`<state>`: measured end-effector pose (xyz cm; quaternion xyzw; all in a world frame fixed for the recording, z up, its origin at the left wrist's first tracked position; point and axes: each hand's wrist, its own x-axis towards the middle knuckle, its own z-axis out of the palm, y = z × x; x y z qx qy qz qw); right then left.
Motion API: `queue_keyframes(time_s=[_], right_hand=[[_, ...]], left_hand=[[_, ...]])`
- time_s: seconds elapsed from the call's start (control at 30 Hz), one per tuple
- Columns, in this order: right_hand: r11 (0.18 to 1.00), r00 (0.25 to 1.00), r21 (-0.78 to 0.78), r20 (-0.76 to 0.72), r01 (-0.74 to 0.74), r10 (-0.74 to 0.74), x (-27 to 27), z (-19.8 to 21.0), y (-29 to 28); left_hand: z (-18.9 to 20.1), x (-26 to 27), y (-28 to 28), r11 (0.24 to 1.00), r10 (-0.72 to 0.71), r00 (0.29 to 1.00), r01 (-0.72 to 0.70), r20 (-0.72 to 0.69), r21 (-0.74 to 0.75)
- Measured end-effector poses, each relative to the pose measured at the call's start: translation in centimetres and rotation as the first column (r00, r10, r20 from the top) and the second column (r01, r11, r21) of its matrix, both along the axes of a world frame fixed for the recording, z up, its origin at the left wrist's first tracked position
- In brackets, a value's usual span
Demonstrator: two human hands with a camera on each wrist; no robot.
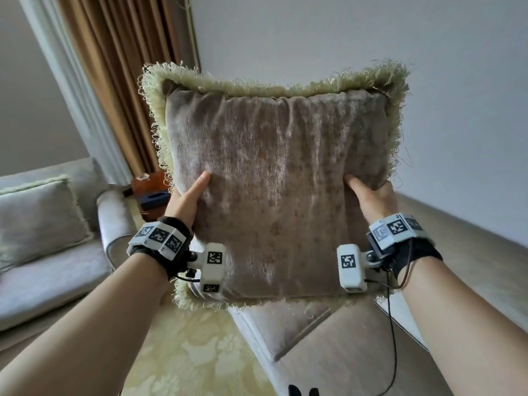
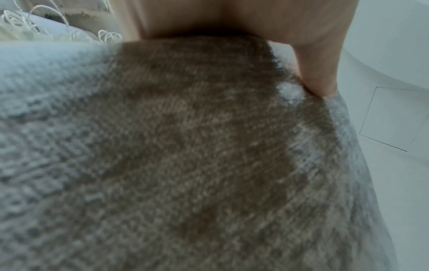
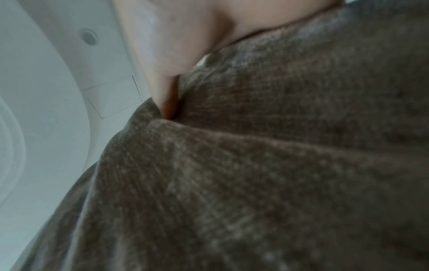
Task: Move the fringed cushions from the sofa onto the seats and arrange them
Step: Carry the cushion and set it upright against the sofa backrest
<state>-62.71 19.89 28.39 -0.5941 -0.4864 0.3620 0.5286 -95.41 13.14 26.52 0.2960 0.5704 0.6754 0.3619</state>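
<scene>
A taupe velvet cushion (image 1: 274, 184) with a pale green fringe is held upright in the air in front of me, above a beige seat (image 1: 337, 347). My left hand (image 1: 187, 195) grips its left edge, thumb on the front face. My right hand (image 1: 368, 195) grips the right edge the same way. The other fingers are hidden behind the cushion. In the left wrist view the cushion fabric (image 2: 185, 146) fills the frame under my thumb (image 2: 318, 73). The right wrist view shows the fabric (image 3: 255, 174) creased by my thumb (image 3: 167, 91). A second fringed cushion (image 1: 40, 218) leans on the sofa at the left.
The grey sofa (image 1: 51, 281) with its armrest (image 1: 114, 221) stands at the left. A brown curtain (image 1: 120, 81) hangs behind, with a dark wooden side table (image 1: 148, 190) below it. A patterned yellow carpet (image 1: 194, 358) lies between sofa and seat. A black cable (image 1: 393, 338) hangs from my right wrist.
</scene>
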Motion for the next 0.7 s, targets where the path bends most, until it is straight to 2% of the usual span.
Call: queue_keyframes(time_s=[0.13,0.37,0.43,0.57,0.7], right_hand=[[0.993,0.992,0.003,-0.032,-0.122,0.122,-6.7,0.1,5.1],[0.979,0.978,0.022,-0.025,-0.205,0.205,-17.6,-0.3,12.1],[0.982,0.983,0.028,-0.021,-0.184,0.185,-19.9,-0.6,13.8],[0.997,0.998,0.044,-0.027,-0.058,0.06,-24.0,-1.4,17.3],[0.998,0.997,0.003,-0.044,0.07,-0.07,-25.3,-1.6,20.0]], left_hand=[[1.0,-5.0,1.2,0.99,0.137,0.99,-0.137,-0.03,-0.017],[0.2,-15.1,5.9,0.986,0.161,0.986,-0.162,0.033,0.028],[-0.2,-17.8,8.3,0.987,0.16,0.987,-0.161,0.031,0.025],[0.1,-22.7,14.7,0.997,0.072,0.997,-0.073,-0.014,-0.021],[0.7,-25.1,22.0,0.996,-0.044,0.997,0.04,-0.055,-0.08]])
